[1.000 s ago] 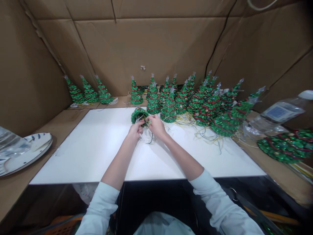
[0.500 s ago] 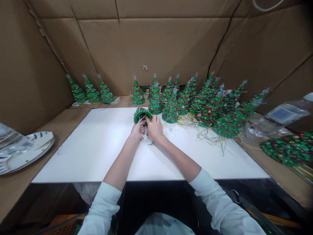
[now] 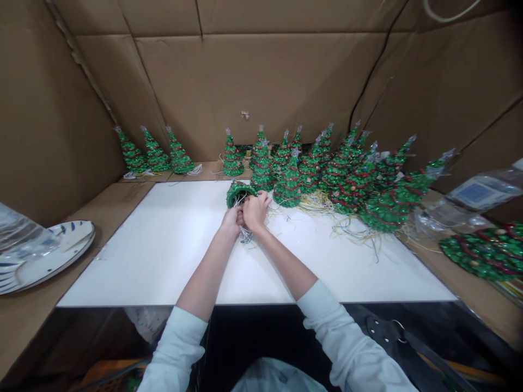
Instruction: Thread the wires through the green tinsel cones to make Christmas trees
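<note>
The left hand [image 3: 232, 222] and right hand [image 3: 255, 212] have drawn closer, their fingers together and clamped on the wires [image 3: 245, 235] at the open base of the tipped green tree [image 3: 238, 193], near the far edge of the white board [image 3: 122, 261].

Two hands: left hand [image 3: 232, 223], right hand [image 3: 255, 212]. Two white sleeves [image 3: 175, 348]. One tree in hands [image 3: 239, 193], tipped, its wires loose. Roughly fifteen trees [image 3: 288, 182] stand or lean behind; overlap blocks exact count. Three of these stand apart at left, [image 3: 155, 158] rest bunched at right. One more tree [image 3: 486, 250] lies on its side, far right. One white board [image 3: 122, 261]. One plate [image 3: 61, 256], left. One plastic bottle [image 3: 478, 193], right.
</note>
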Tool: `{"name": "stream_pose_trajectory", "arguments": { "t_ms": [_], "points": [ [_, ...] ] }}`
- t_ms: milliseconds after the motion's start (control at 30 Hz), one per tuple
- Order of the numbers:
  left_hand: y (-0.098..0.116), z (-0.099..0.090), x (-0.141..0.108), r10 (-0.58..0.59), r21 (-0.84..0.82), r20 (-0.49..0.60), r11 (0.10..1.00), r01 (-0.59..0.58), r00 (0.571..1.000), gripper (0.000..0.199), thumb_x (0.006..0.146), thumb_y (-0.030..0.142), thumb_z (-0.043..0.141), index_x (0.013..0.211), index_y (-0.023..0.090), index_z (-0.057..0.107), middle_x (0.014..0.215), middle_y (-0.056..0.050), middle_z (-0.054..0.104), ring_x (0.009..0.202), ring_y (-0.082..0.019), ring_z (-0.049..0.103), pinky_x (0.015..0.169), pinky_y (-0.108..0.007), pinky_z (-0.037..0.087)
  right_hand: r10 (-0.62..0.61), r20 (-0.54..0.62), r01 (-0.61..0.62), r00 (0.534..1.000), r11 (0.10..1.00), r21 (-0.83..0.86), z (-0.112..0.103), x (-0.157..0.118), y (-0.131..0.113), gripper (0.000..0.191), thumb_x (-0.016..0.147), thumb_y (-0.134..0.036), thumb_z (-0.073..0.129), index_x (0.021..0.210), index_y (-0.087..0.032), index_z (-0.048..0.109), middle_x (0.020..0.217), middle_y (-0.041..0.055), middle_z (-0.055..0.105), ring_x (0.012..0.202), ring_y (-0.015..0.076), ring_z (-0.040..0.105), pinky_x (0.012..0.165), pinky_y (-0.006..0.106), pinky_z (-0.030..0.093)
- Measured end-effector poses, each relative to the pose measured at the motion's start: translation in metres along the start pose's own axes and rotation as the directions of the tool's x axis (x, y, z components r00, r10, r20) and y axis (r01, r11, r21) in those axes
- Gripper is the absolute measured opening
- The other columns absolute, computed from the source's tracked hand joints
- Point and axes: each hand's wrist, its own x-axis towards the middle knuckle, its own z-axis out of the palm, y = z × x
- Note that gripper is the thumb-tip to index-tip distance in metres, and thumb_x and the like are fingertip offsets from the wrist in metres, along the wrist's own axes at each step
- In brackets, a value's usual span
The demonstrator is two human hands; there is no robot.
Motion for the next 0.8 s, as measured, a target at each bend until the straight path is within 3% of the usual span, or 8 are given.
{"name": "stream_pose_trajectory", "arguments": {
  "t_ms": [200, 367, 633, 800],
  "points": [
    [0.0, 0.002, -0.002, 0.024, -0.001, -0.033, 1.0, -0.024, 0.999, 0.031, 0.074, 0.002, 0.042, 0.05, 0.017, 0.029, 0.031, 0.01, 0.02, 0.023, 0.0, 0.014, 0.026, -0.012, 0.008, 0.03, -0.001, -0.029, 1.0, 0.99, 0.141, 0.006, 0.009, 0.008, 0.024, 0.077, -0.02, 0.047, 0.079, -0.016, 0.07, 0.118, 0.0133, 0.043, 0.113, 0.0278, 0.033, 0.094, 0.037, 0.03],
    [-0.001, -0.001, 0.001, 0.068, -0.008, -0.034, 0.998, -0.068, 0.997, 0.028, 0.07, 0.005, 0.054, 0.054, 0.016, 0.035, 0.035, 0.013, 0.017, 0.024, 0.001, 0.014, 0.027, -0.013, 0.007, 0.048, 0.018, -0.051, 0.999, 0.967, 0.248, 0.006, 0.014, 0.017, 0.02, 0.074, -0.022, 0.052, 0.075, -0.016, 0.071, 0.112, 0.0127, 0.047, 0.111, 0.0253, 0.037, 0.094, 0.035, 0.031],
    [-0.003, -0.001, 0.003, 0.179, 0.017, -0.098, 0.984, -0.178, 0.979, 0.019, 0.062, 0.008, 0.067, 0.069, 0.013, 0.05, 0.038, 0.013, 0.027, 0.027, 0.002, 0.017, 0.029, -0.014, 0.008, -0.066, 0.135, 0.028, 0.989, 0.963, 0.269, -0.012, 0.018, 0.022, 0.016, 0.069, -0.024, 0.06, 0.071, -0.015, 0.072, 0.089, 0.0091, 0.06, 0.107, 0.0231, 0.044, 0.094, 0.034, 0.03],
    [0.001, -0.001, -0.002, 0.11, 0.013, -0.027, 0.994, -0.109, 0.994, 0.014, 0.066, 0.002, 0.058, 0.07, 0.013, 0.05, 0.036, 0.013, 0.022, 0.026, 0.001, 0.015, 0.028, -0.013, 0.007, -0.103, 0.173, 0.055, 0.98, 0.964, 0.262, -0.023, 0.017, 0.025, 0.012, 0.068, -0.024, 0.063, 0.069, -0.016, 0.072, 0.083, 0.0063, 0.061, 0.103, 0.022, 0.047, 0.091, 0.032, 0.033]
  ]
}}
